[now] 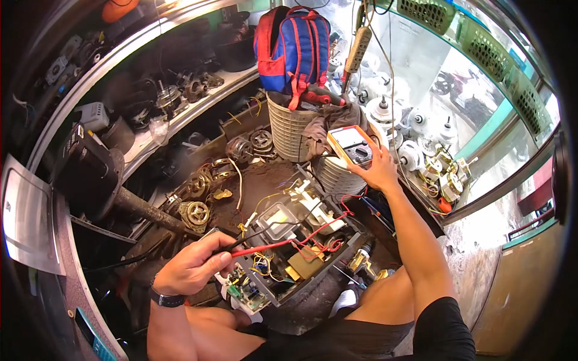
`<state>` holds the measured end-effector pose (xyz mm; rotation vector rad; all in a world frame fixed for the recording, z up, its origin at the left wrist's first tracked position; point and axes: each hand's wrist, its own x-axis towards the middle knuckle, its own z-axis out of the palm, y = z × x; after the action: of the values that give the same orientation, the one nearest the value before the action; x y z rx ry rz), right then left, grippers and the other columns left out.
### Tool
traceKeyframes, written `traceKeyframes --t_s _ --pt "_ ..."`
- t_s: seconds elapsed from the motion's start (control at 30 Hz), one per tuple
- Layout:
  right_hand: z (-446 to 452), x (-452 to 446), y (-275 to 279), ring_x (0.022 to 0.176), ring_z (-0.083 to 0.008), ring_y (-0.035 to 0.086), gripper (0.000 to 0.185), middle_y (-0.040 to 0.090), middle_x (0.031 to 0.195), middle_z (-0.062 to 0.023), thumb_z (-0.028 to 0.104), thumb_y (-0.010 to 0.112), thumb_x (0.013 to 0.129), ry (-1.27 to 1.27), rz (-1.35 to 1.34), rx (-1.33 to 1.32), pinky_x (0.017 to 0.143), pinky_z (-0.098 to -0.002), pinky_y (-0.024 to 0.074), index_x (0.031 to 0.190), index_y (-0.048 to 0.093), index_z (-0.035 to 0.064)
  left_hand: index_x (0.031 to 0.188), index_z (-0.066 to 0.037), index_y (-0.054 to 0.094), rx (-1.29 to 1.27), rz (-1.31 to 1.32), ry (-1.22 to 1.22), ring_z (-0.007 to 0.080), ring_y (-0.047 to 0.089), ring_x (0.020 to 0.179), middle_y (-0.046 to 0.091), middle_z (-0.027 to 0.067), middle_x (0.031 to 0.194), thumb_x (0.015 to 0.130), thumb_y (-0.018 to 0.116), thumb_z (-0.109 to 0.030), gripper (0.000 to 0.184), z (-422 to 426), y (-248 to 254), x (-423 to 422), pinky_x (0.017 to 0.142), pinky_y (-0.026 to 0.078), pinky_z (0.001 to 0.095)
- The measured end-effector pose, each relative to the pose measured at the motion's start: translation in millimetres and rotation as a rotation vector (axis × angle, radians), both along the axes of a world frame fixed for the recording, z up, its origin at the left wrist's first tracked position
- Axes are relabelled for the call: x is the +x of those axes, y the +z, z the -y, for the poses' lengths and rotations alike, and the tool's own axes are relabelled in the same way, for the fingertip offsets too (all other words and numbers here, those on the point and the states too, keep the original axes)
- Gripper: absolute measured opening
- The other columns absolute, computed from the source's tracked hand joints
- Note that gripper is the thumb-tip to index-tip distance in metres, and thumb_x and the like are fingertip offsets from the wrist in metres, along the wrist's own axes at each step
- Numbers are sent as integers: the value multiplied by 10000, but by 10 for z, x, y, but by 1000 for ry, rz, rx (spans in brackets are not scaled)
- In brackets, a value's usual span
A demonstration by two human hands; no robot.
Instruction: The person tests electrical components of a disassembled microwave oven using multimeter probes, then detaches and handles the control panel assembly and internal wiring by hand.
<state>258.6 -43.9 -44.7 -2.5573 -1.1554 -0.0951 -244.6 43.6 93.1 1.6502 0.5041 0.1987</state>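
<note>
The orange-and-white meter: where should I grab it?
Probably by the orange lower-right edges of the flat, rectangular orange-and-white meter, coming from the person's right: gripping there leaves its pale display clear, and the right hand holds it there.

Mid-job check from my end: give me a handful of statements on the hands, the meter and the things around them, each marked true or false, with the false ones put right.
1. The left hand holds a red probe. True.
2. The right hand is clear of everything around it. False: it is on the meter.
3. A watch is strapped just behind the left hand. True.
4. The appliance is closed up, with its insides hidden. False: it is open, and red wires show.
5. The backpack is red and blue. True.
</note>
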Motion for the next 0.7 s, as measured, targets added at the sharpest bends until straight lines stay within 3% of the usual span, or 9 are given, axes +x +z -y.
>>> traceKeyframes --t_s 0.13,0.27,0.43,0.53,0.57,0.6,0.67,0.7 --pt "-177 -67 17 1450 -465 408 1159 373 1576 -298 747 800 741 -23 -27 -112 1172 -560 380 1579 374 68 1277 6 577 -86 68 72 83 595 851 637 28 941 1118 544 -194 257 88 33 -10 774 517 265" --pt "-229 -59 -101 1380 -472 445 1081 425 1496 -274 616 869 707 -70 -34 19 1152 -546 404 1516 431 49 1265 10 567 -104 168 89 86 582 841 600 16 911 1118 546 -241 292 163 74 -39 777 509 272" --pt "-198 26 -175 1369 -475 425 1056 426 1473 -275 555 882 694 -76 -63 218 1167 -541 387 1515 435 61 1177 17 565 -341 362 106 74 483 740 692 115 987 1014 613 -253 319 173 4 -95 695 441 247" --pt "-138 65 -233 1367 -483 421 1059 421 1475 -282 546 889 690 -80 -12 265 1170 -548 375 1520 434 70 1128 40 571 -424 451 15 67 457 723 683 129 973 971 646 -280 365 166 12 -233 679 421 235" --pt "-136 57 -249 1366 -482 421 1053 421 1476 -283 547 886 695 -85 10 249 1168 -548 377 1517 435 68 1076 72 589 -431 487 38 117 516 755 674 161 948 938 654 -282 386 211 7 -275 731 471 290" --pt "-132 46 -260 1365 -481 421 1046 420 1476 -284 547 883 699 -93 30 233 1165 -547 379 1514 437 66 1029 93 609 -413 588 10 225 615 831 664 185 924 934 644 -260 368 233 -3 -297 810 517 395" --pt "-122 85 -271 1399 -490 402 1098 391 1524 -304 597 885 696 -101 -2 224 1181 -552 368 1537 421 65 1000 116 626 -454 576 -122 334 668 919 663 202 910 933 642 -260 382 162 -52 -461 869 524 484" --pt "-113 98 -269 1430 -503 377 1132 360 1559 -320 627 885 689 -82 -18 191 1193 -553 359 1550 411 66 1020 136 636 -451 554 -155 352 680 951 682 233 937 939 640 -249 393 164 -50 -504 881 523 486"
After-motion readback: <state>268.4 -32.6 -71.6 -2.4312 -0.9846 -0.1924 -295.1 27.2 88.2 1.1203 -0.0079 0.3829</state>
